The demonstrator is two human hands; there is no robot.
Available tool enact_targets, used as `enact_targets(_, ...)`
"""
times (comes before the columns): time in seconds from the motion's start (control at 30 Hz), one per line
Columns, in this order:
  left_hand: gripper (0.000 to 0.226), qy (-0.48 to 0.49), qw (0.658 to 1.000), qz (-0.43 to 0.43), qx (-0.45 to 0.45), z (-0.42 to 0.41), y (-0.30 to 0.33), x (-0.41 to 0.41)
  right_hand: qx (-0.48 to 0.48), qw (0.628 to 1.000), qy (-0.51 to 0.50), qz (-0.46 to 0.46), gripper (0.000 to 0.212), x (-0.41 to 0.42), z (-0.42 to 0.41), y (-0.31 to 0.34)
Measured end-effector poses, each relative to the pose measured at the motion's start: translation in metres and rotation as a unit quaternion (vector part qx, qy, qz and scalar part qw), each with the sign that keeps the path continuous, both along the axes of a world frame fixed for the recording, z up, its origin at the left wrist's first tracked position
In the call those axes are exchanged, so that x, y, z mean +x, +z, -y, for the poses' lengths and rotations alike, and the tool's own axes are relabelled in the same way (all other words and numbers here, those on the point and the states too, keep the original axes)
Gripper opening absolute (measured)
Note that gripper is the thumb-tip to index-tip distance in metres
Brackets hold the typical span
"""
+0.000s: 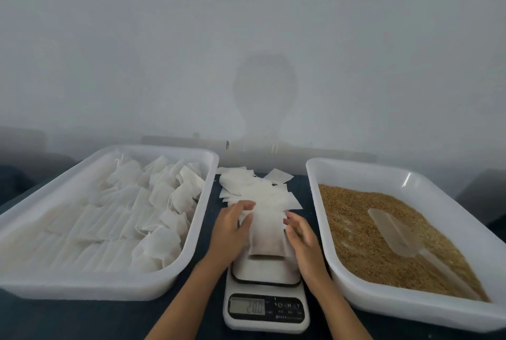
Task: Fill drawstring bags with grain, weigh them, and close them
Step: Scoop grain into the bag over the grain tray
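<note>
A white drawstring bag [267, 232] lies on the platform of a small digital scale [265, 309], whose display shows digits I read as 200. My left hand [232, 230] grips the bag's upper left edge. My right hand [299, 232] is at the bag's right edge, fingers apart and touching it. Behind the scale lies a loose pile of flat empty bags [257, 186]. The right tray [449, 304] holds brown grain [356, 224] with a translucent scoop [394, 232] resting in it.
A white tray [90, 285] on the left holds several filled, closed bags. Both trays flank the scale on a dark tabletop [82, 320]. A pale wall rises just behind the table.
</note>
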State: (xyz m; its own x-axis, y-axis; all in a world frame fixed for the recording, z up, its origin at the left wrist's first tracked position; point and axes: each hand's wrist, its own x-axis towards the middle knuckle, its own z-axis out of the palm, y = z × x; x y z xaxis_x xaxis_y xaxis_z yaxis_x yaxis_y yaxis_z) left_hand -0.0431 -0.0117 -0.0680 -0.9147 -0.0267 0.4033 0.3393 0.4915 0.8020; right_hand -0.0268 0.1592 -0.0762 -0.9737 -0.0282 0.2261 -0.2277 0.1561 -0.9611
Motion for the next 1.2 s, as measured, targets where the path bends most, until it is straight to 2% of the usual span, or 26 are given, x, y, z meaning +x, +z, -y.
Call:
enact_targets(0.1,0.019,-0.024,0.996,0.065,-0.050,-0.006,0.011,-0.010,0.044,0.999,-0.008,0.005,0.032,-0.006,0.004,0.002)
enact_targets(0.2,0.003,-0.020,0.995,0.072,-0.068,-0.009,0.019,-0.012,0.092,0.995,-0.036,-0.013,0.033,-0.012,0.009,0.008)
enact_targets(0.37,0.020,-0.026,0.993,-0.049,-0.107,-0.009,0.027,0.002,0.150,0.984,-0.056,-0.080,0.032,-0.009,0.020,0.024)
enact_targets(0.53,0.016,0.044,0.985,-0.146,-0.081,-0.014,0.048,0.016,0.164,0.971,-0.042,-0.170,0.031,0.004,0.027,0.058)
enact_targets(0.6,0.017,0.036,0.977,-0.193,-0.081,-0.020,0.065,0.019,0.155,0.967,-0.046,-0.197,0.029,0.011,0.024,0.079)
enact_targets(0.7,0.019,0.007,0.970,-0.233,-0.075,-0.037,0.092,0.018,0.190,0.954,-0.050,-0.226,0.023,0.018,0.005,0.114)
enact_targets(0.83,0.026,-0.072,0.977,-0.201,-0.011,-0.073,0.119,0.012,0.228,0.952,-0.054,-0.196,0.022,0.022,-0.046,0.149)
enact_targets(0.97,0.002,-0.153,0.956,-0.230,-0.104,-0.118,0.118,0.006,0.243,0.962,-0.044,-0.116,0.020,0.021,-0.108,0.150)
enact_targets(1.07,0.007,-0.196,0.943,-0.216,-0.162,-0.151,0.105,0.002,0.244,0.968,-0.033,-0.051,0.018,0.017,-0.148,0.135)
enact_targets(1.2,0.008,-0.219,0.914,-0.227,-0.256,-0.182,0.085,-0.006,0.339,0.939,-0.049,0.020,0.009,0.013,-0.191,0.113)
